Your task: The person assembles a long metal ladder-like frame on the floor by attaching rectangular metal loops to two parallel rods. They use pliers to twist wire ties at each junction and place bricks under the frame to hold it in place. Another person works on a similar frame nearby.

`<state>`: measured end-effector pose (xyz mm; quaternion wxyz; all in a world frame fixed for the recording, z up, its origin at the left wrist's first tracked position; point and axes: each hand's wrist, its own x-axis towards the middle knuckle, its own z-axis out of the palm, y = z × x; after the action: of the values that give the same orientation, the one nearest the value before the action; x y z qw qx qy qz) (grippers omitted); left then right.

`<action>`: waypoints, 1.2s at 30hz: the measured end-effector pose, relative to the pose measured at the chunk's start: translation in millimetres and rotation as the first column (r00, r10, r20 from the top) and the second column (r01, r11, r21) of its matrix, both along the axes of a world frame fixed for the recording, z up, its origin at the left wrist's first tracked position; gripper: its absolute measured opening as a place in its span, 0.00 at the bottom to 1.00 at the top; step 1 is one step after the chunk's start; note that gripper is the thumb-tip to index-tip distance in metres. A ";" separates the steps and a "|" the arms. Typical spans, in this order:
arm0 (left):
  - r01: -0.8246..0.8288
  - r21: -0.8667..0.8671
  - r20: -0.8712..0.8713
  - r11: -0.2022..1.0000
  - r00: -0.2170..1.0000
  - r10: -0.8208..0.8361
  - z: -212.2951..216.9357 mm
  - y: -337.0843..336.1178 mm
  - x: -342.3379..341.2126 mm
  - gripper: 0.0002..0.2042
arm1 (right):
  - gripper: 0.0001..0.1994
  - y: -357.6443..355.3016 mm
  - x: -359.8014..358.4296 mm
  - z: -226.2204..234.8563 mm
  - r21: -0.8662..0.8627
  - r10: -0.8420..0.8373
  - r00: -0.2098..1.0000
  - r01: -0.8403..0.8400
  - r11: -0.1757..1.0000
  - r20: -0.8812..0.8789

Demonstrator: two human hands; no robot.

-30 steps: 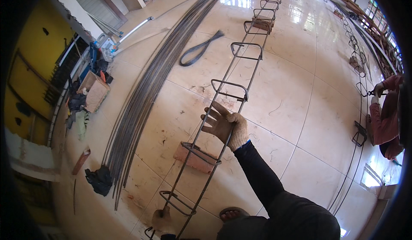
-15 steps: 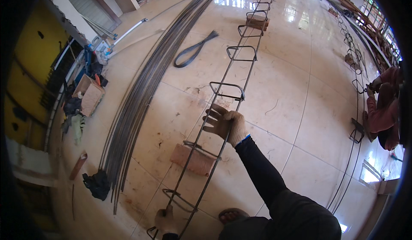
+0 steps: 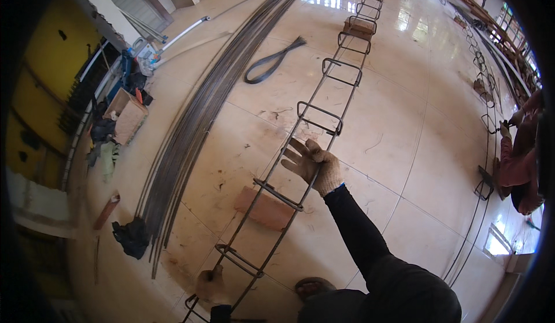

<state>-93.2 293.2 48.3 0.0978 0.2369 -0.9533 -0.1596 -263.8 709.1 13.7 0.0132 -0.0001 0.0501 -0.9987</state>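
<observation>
A long rebar cage (image 3: 270, 254), two dark rods with bent stirrups spaced along them, runs from the lower left away to the top of the view. At its near end my left hand (image 3: 211, 285), in a pale knit work glove, is closed around the left rod beside a stirrup. Farther along, my gloved right hand (image 3: 315, 164) holds the right rod between thumb and palm, its fingers spread beneath the cage. A stirrup (image 3: 278, 195) lies above a reddish brick (image 3: 263, 208); whether they touch I cannot tell.
Left of the cage lies a long bundle of thin rods (image 3: 196, 129), with a wire loop (image 3: 269, 63) between. A black plastic bag (image 3: 130, 237) sits at the bundle's near end. A person in a reddish top (image 3: 517, 155) works at another cage (image 3: 484, 149) on the right.
The stirrup over the near brick looks turned and slightly higher against it. Both hands keep their hold on the rods. My whole view has shifted a little.
</observation>
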 end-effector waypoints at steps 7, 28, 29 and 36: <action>0.035 0.067 0.035 0.997 0.999 -0.037 10.8 -6.4 6.5 0.19 | 0.13 -7.8 2.8 -0.5 0.015 0.004 0.999 -0.004 1.000 -0.038; 0.004 -0.014 -0.009 1.000 1.000 -0.004 34.1 8.1 5.6 0.18 | 0.21 -11.4 -0.6 -10.1 -0.020 -0.008 0.998 0.006 1.000 -0.059; 0.014 -0.003 -0.015 1.000 1.000 -0.014 32.6 5.1 4.5 0.18 | 0.22 -11.8 -0.7 -6.0 -0.012 -0.012 0.998 0.012 1.000 -0.055; 0.062 0.039 -0.003 0.997 0.998 -0.062 44.4 1.9 -12.3 0.19 | 0.25 -4.1 -14.5 -3.6 -0.013 -0.037 0.994 0.036 0.999 -0.102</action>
<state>-105.5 295.1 92.7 0.0891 0.2091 -0.9568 -0.1812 -278.4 705.0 10.1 -0.0077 -0.0504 0.0454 -0.9977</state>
